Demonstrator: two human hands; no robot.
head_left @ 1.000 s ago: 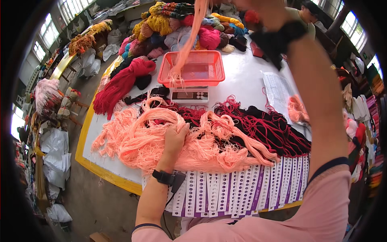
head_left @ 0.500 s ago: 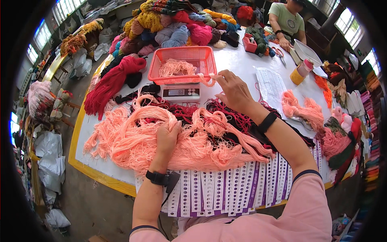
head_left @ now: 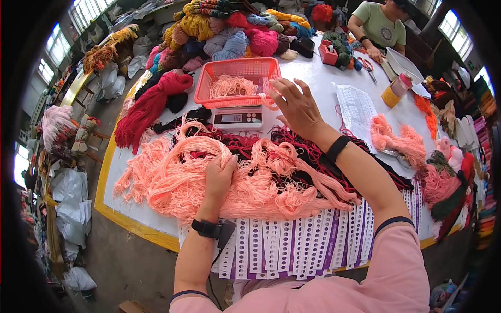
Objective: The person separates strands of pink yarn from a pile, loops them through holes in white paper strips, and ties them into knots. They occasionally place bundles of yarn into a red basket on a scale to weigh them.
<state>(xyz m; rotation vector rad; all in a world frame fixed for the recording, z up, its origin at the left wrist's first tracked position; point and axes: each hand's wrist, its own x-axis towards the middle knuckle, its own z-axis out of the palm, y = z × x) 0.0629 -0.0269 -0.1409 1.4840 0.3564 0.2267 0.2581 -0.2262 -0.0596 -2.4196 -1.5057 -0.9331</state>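
My left hand [head_left: 218, 180] is closed around a thick bunch of peach yarn [head_left: 175, 182], part of a large tangled heap across the near side of the table. My right hand [head_left: 298, 110] is raised at the right edge of a red plastic basket [head_left: 200, 86], fingers spread. A loop of the same yarn hangs over the basket's near right rim, beside my right fingertips. Inside the basket lies a small pile of peach yarn [head_left: 232, 86]. The basket rests on a white digital scale [head_left: 238, 119] with a lit display.
White perforated cards [head_left: 284, 245] line the table's near edge. Dark red and black yarn lies behind the heap. At right are a printed sheet [head_left: 355, 107], a yellow bottle [head_left: 395, 91] and scissors [head_left: 367, 68]. A person in green [head_left: 383, 26] works at the far right.
My right fingers have let go of the yarn at the basket rim and spread apart. The scale's display has changed. My left hand keeps its hold.
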